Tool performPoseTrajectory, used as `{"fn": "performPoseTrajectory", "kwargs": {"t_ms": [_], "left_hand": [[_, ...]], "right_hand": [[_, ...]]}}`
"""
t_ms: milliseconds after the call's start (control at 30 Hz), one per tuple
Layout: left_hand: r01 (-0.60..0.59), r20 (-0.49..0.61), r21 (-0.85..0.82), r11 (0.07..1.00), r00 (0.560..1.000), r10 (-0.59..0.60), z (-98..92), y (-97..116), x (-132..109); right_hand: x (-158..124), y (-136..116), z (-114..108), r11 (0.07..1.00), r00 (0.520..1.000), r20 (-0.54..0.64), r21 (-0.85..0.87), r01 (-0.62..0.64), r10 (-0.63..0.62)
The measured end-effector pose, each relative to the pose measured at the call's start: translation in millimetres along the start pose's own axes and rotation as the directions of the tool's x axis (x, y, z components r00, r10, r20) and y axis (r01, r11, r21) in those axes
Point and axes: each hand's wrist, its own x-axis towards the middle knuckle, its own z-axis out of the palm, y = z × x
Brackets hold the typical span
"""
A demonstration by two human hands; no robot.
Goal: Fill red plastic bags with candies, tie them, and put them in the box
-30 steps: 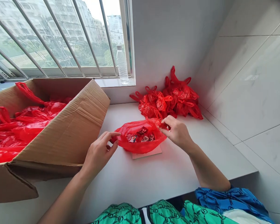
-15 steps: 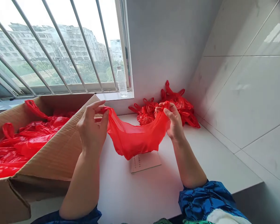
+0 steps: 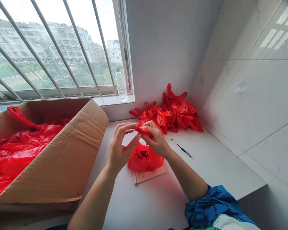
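left hand (image 3: 118, 148), right hand (image 3: 155, 139): both closed on red bag (image 3: 145, 158) handles | paper (image 3: 150, 176) beneath, print unreadable | pen (image 3: 181, 150) nearby | two tied bags (image 3: 175, 111) at back corner | box (image 3: 55, 159) at left edge

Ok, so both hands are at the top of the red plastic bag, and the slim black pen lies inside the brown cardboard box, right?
No: the slim black pen lies on the white countertop, outside the brown cardboard box; the head view shows it. The left hand, right hand and red plastic bag are as you said.
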Motion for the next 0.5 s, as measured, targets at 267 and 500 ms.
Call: {"fn": "performPoseTrajectory", "kwargs": {"t_ms": [267,500], "left_hand": [[0.64,0.534,-0.279,0.716,0.723,-0.438,4.2,-41.3,-5.9],[0.803,0.615,-0.442,0.399,0.595,-0.517,7.7,-42.0,-7.4]], "right_hand": [[10.1,25.4,-3.7,0.821,0.928,-0.041,0.482,-0.306,0.37],[11.6,25.5,-7.0,0.87,0.96,-0.003,0.425,-0.251,0.279]]}}
